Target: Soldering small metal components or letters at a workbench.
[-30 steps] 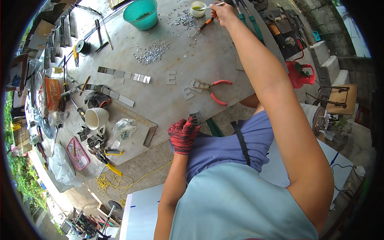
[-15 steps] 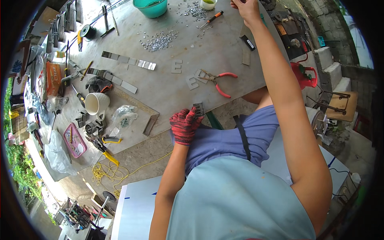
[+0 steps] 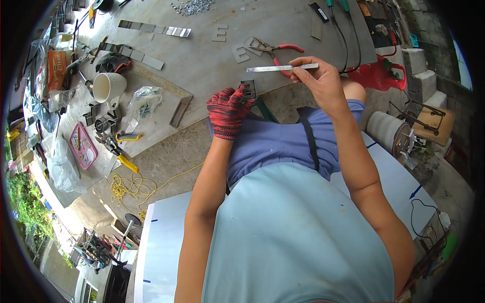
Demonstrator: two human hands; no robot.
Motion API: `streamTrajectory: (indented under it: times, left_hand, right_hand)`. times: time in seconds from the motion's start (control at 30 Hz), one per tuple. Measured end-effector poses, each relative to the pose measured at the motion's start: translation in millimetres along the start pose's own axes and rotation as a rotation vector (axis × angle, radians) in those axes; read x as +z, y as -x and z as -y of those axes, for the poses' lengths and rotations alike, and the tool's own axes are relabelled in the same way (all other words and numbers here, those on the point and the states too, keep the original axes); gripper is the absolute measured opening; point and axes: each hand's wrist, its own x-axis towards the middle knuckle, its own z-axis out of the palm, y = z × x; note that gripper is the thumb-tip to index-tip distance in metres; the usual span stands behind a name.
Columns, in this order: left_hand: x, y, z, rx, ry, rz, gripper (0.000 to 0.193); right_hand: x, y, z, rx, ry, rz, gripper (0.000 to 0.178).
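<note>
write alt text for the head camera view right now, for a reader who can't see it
A person's bare right hand holds a thin silvery strip over a grey worktable, while the left hand, gloved in red and black, holds a small dark metal piece near its edge. Red-handled pliers and flat E-shaped pieces lie beyond.

Near a pink tray [image 3: 94,145], a white cup [image 3: 119,83]; on the concrete floor [image 3: 166,154], tangled yellow cord [image 3: 118,189]; rightward, a red tank [image 3: 371,76].
</note>
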Motion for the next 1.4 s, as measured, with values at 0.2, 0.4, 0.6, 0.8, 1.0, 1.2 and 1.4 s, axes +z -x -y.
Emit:
streamTrajectory:
  times: [0.2, 0.4, 0.6, 0.8, 1.0, 1.2, 1.4]
  left_hand:
    - [0.9, 3.1, -0.3, -0.010, 0.001, 0.010, 0.057]
    - [2.8, 6.6, 1.9, -0.006, -0.031, 0.001, 0.057]
    - [3.3, 5.2, 1.7, 0.003, -0.030, -0.009, 0.057]
    - [2.8, 5.3, 1.2, -0.010, -0.028, 0.011, 0.058]
    - [4.0, 6.7, 2.3, -0.006, -0.030, 0.006, 0.058]
    - [2.9, 4.5, 1.1, -0.012, -0.018, 0.017, 0.057]
    - [0.2, 4.3, -0.6, -0.037, -0.020, 0.025, 0.057]
  right_hand:
    - [8.2, 14.4, -37.5, 0.107, -0.157, 0.061, 0.022]
    - [8.6, 8.6, -54.9, 0.155, -0.198, 0.010, 0.022]
    - [14.2, 4.3, -60.1, 0.191, -0.287, -0.014, 0.020]
    - [15.4, 3.3, -66.0, 0.201, -0.325, -0.051, 0.021]
    - [16.1, 5.1, -68.3, 0.221, -0.355, -0.050, 0.021]
    - [25.7, 7.8, -64.4, 0.088, -0.190, -0.060, 0.021]
    - [43.6, 18.7, -54.2, -0.011, -0.100, -0.096, 0.017]
